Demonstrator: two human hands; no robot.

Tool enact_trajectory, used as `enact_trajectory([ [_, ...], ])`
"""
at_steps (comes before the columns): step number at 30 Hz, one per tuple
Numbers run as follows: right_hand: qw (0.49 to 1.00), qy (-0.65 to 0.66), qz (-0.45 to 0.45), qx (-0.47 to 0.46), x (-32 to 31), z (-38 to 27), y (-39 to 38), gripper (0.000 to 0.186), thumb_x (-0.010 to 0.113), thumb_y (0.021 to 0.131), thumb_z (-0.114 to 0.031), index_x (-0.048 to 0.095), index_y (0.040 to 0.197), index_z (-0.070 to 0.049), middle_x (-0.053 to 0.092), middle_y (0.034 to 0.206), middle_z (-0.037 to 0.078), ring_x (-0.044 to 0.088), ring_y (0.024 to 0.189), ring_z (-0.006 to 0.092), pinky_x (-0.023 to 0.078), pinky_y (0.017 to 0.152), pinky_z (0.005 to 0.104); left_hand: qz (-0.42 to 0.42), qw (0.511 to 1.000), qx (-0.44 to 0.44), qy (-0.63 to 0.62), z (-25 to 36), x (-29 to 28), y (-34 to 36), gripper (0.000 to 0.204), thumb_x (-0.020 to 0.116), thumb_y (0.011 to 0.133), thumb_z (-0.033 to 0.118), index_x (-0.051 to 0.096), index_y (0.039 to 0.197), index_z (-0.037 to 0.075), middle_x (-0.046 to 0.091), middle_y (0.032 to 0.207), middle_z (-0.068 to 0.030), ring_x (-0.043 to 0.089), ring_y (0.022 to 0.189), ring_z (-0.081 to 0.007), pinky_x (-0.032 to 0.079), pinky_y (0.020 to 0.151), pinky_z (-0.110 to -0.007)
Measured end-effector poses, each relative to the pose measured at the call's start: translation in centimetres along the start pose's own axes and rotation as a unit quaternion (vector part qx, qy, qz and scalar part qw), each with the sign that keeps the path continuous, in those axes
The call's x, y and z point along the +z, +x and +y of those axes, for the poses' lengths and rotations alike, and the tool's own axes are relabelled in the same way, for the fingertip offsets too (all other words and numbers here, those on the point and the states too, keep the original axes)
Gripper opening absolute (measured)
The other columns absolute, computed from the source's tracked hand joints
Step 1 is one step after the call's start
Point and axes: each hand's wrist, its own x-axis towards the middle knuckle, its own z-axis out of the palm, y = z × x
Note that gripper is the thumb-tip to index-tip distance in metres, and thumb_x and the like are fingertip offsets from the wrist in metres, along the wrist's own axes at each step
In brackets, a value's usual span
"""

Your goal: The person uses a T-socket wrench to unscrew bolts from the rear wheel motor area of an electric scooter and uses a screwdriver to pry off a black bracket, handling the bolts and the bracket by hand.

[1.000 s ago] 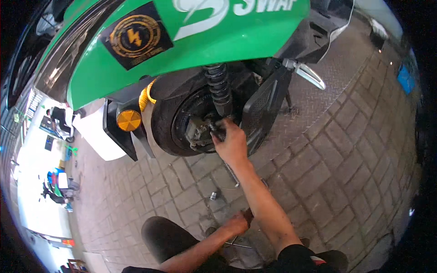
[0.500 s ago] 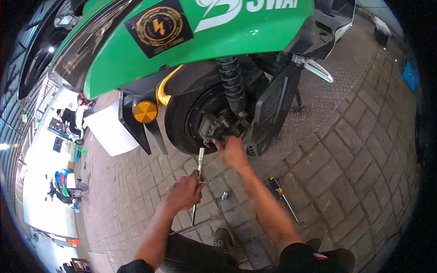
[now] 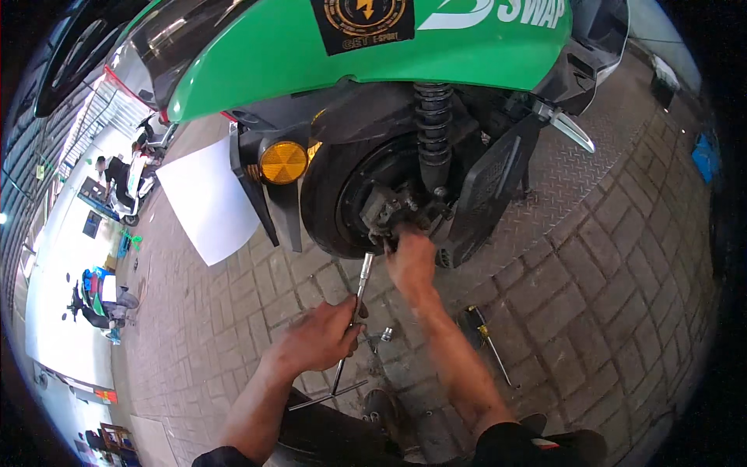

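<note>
A green scooter body panel [image 3: 366, 78] hangs over a black wheel [image 3: 323, 194] with a coiled shock absorber [image 3: 432, 124] and a grimy brake caliper [image 3: 381, 210]. My left hand [image 3: 319, 338] is closed round the shaft of a chrome T-handle socket wrench [image 3: 364, 276], held upright-slanted with its socket end just below the caliper and its crossbar near my leg. My right hand [image 3: 412, 261] reaches under the caliper, its fingers curled at its lower part; what they grip is hidden. A small loose socket [image 3: 387, 335] and a yellow-handled screwdriver [image 3: 486, 338] lie on the paving.
A black footrest plate [image 3: 482, 202] is right of the wheel, with metal tread plate [image 3: 576, 163] beyond. A white sheet [image 3: 206, 202] stands left of the orange reflector [image 3: 283, 163]. At far left are a person [image 3: 117, 183] beside a white scooter and another parked scooter [image 3: 101, 303].
My left hand has come up with the wrench from low beside my knee. My right hand has shifted down to the caliper's lower part. The view has turned, moving the scooter rightward in frame.
</note>
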Motion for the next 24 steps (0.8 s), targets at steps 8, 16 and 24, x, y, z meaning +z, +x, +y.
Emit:
enact_trajectory([
  [8, 0.997, 0.020, -0.069, 0.040, 1.0, 1.1, 0.1, 0.035, 0.071, 0.085, -0.023, 0.066, 0.107, 0.003, 0.066, 0.106, 0.027, 0.065, 0.095, 0.0406, 0.052, 0.084, 0.0468, -0.018, 0.999, 0.015, -0.025, -1.0, 0.2, -0.8, 0.047, 0.052, 0.099, 0.035, 0.045, 0.131, 0.002, 0.061, 0.111, -0.0271, 0.058, 0.106, -0.0440, 0.045, 0.093, -0.051],
  [16, 0.991, 0.049, 0.076, -0.095, 0.2, 0.9, -0.8, 0.024, 0.070, 0.078, -0.005, 0.066, 0.101, 0.001, 0.067, 0.095, 0.025, 0.066, 0.086, 0.0408, 0.052, 0.073, 0.0459, 0.022, 0.992, 0.110, -0.052, -2.2, 3.2, 0.4, 0.037, 0.050, 0.098, 0.024, 0.045, 0.126, 0.001, 0.061, 0.109, -0.0271, 0.058, 0.103, -0.0467, 0.046, 0.086, -0.054],
  [24, 0.988, 0.106, 0.045, -0.102, 0.7, -0.5, -0.7, 0.010, 0.066, 0.083, -0.006, 0.064, 0.090, 0.000, 0.063, 0.070, 0.021, 0.064, 0.069, 0.0425, 0.047, 0.062, 0.0467, 0.060, 0.987, 0.146, -0.030, -3.1, 4.1, 0.0, 0.033, 0.049, 0.097, 0.019, 0.048, 0.124, 0.001, 0.064, 0.102, -0.0233, 0.060, 0.097, -0.0458, 0.047, 0.081, -0.054],
])
